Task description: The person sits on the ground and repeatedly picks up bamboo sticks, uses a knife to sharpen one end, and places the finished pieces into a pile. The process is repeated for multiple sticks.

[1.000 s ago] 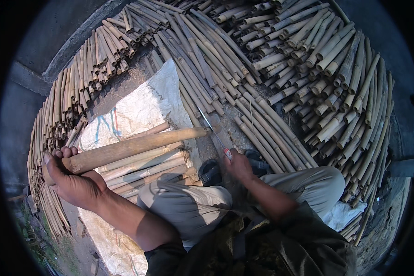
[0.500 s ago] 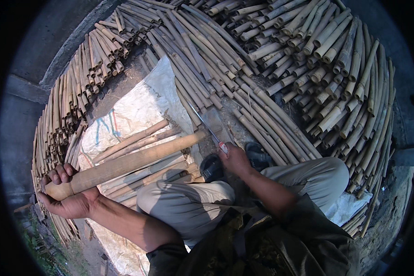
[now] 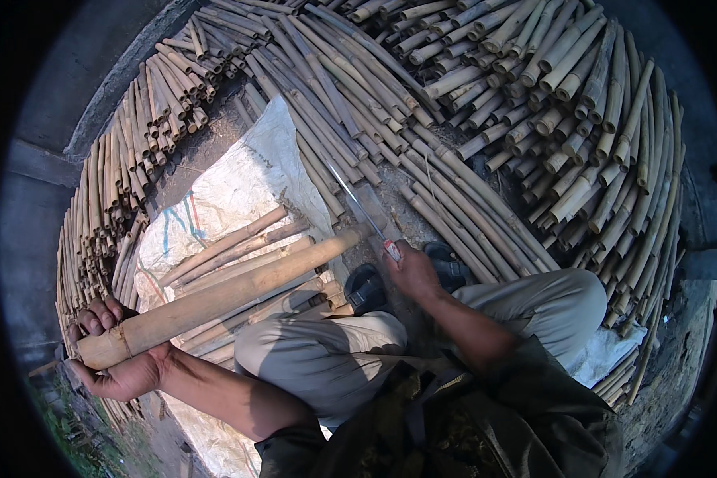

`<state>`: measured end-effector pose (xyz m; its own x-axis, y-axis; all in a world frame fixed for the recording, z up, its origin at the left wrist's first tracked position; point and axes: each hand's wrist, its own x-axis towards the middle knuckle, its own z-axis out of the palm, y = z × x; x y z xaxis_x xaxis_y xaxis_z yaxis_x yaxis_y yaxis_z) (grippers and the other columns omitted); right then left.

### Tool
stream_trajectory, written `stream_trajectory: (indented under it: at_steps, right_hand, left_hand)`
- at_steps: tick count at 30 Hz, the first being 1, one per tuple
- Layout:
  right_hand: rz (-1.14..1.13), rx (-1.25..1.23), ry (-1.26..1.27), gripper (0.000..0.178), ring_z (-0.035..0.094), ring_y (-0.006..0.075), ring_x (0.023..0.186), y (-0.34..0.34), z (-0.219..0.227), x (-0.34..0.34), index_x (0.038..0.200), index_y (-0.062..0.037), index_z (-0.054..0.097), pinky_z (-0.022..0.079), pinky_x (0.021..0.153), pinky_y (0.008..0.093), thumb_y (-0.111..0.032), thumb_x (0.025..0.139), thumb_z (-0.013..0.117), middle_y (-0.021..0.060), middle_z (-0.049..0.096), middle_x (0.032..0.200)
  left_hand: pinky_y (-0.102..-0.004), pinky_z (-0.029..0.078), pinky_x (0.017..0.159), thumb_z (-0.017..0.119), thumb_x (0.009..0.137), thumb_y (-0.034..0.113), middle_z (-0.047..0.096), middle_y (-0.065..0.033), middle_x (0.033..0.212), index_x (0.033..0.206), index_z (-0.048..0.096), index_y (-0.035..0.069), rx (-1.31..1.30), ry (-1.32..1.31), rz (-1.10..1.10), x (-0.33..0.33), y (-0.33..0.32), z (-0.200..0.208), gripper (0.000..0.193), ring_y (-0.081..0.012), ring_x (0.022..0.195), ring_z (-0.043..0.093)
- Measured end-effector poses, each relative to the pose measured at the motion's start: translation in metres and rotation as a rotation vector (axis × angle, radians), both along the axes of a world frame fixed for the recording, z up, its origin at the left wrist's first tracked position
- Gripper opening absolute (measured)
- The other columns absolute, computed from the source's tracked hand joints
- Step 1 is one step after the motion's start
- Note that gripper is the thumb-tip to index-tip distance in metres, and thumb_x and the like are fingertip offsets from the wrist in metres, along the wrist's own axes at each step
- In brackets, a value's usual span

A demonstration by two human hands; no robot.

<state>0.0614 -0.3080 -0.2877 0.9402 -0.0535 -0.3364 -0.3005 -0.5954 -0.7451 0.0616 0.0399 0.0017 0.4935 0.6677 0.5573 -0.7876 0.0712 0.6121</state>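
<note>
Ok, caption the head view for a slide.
Left hand holding thick tan bamboo pole, right hand holding slim silver metal blade.

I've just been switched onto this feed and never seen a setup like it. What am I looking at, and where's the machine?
There's no machine: these are a person's own bare hands. The view comes from a wide fisheye camera worn on the head, looking down, so straight edges bend near the dark rim, and picture left is the person's left.

The left hand grips the near end of a thick bamboo piece. The right hand holds a long, thin-bladed tool by its handle. The bamboo's far end is beside the blade; I can't tell whether they touch.

Below, thinner bamboo pieces lie on a white sheet spread over the ground. Stacked bamboo poles surround the work area on both sides.
</note>
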Motion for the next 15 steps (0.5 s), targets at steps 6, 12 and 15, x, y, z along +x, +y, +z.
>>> stream_trajectory:
  at_steps: [6,12,15]
  right_hand:
    - [0.115,0.003,-0.069,0.032,0.07,0.0473,0.091,0.001,-0.006,-0.001,0.103,-0.0013,0.065,0.056,0.08,0.0537,-0.033,0.096,0.065,0.0287,0.071,0.092]
    - [0.007,0.068,-0.126,0.034,0.07,0.0477,0.088,-0.003,-0.006,-0.002,0.101,-0.0006,0.065,0.055,0.077,0.055,-0.034,0.097,0.066,0.028,0.071,0.089]
    - [0.122,0.064,-0.175,0.034,0.07,0.0477,0.087,0.004,-0.002,-0.004,0.102,-0.0008,0.065,0.056,0.077,0.0549,-0.035,0.096,0.066,0.028,0.072,0.09]
  left_hand:
    - [-0.038,0.043,0.072,0.051,0.102,0.044,0.053,-0.0112,0.087,0.107,0.06,0.001,-0.026,0.133,0.126,0.006,-0.018,0.008,0.045,-0.0237,0.079,0.05]
    - [-0.033,0.038,0.065,0.052,0.1,0.031,0.046,-0.0073,0.083,0.099,0.056,0.003,-0.089,0.057,0.023,-0.001,-0.011,0.011,0.029,-0.0202,0.075,0.043]
    - [-0.0324,0.038,0.063,0.052,0.1,0.031,0.046,-0.0072,0.082,0.096,0.055,0.003,-0.024,0.026,-0.139,-0.004,-0.004,0.008,0.028,-0.0198,0.074,0.043]
